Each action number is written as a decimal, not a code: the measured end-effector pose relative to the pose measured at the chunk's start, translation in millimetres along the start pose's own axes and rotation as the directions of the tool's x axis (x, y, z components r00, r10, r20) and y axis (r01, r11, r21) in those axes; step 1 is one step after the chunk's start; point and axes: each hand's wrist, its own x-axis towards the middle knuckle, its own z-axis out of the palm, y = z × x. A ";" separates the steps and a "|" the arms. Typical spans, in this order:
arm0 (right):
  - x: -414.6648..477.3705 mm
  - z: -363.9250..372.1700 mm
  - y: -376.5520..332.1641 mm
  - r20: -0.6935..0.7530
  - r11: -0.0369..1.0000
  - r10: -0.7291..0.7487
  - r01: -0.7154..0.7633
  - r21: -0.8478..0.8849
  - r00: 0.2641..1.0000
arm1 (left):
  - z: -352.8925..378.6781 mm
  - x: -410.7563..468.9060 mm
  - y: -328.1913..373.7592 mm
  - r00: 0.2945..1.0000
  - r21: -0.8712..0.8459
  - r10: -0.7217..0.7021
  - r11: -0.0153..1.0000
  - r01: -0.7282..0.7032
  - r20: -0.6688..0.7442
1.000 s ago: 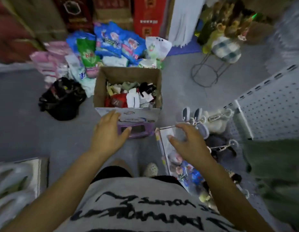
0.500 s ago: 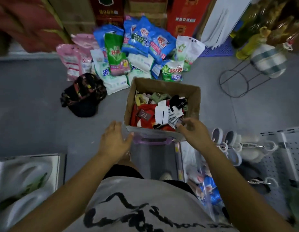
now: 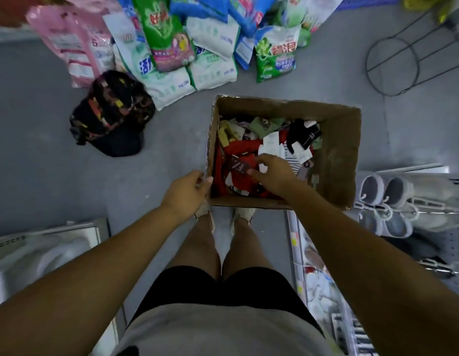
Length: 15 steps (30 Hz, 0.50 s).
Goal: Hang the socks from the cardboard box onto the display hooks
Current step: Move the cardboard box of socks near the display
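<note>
An open cardboard box (image 3: 336, 155) stands on the grey floor in front of my feet. It holds a heap of packaged socks (image 3: 264, 145) in red, white, black and green. My right hand (image 3: 273, 173) is inside the box, fingers curled down onto a red sock pack with a dark label (image 3: 238, 164). My left hand (image 3: 189, 192) hovers at the box's near left corner, fingers loosely bent, holding nothing. Display hooks (image 3: 428, 211) with grey slippers stick out at the right.
Detergent bags (image 3: 187, 47) are piled on the floor behind the box. A dark patterned backpack (image 3: 111, 115) lies to the left. A wire stand (image 3: 395, 65) sits at the back right. Shelves flank me on the left (image 3: 43, 250) and right (image 3: 323, 283).
I have leaned over the box, which now lies closer below me. My right hand moved from the box's near rim into the socks. My left hand shifted to the box's left corner.
</note>
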 end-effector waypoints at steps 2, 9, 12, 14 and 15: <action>31.7 12.9 0.0 0.029 0.995 -0.044 0.046 -0.087 0.999 | 8.9 7.7 -7.4 1.000 -0.004 0.016 1.000 -0.016 -0.020; 97.5 50.6 9.9 0.192 0.905 -0.034 0.111 -0.411 0.981 | 27.3 2.8 -15.0 0.991 -0.151 -0.001 0.988 -0.020 -0.134; 93.6 52.1 15.6 0.187 0.946 -0.073 0.127 -0.298 0.980 | 26.5 2.2 -16.0 0.990 -0.169 -0.040 0.986 0.017 -0.134; 81.3 42.2 16.5 0.144 0.987 -0.098 0.115 -0.113 0.985 | 29.1 -0.8 -15.4 0.969 -0.115 -0.020 0.993 -0.009 -0.245; 71.8 33.4 14.4 0.114 0.994 -0.098 0.104 -0.040 0.989 | 30.5 -3.2 -13.0 0.948 -0.090 -0.013 0.996 -0.017 -0.318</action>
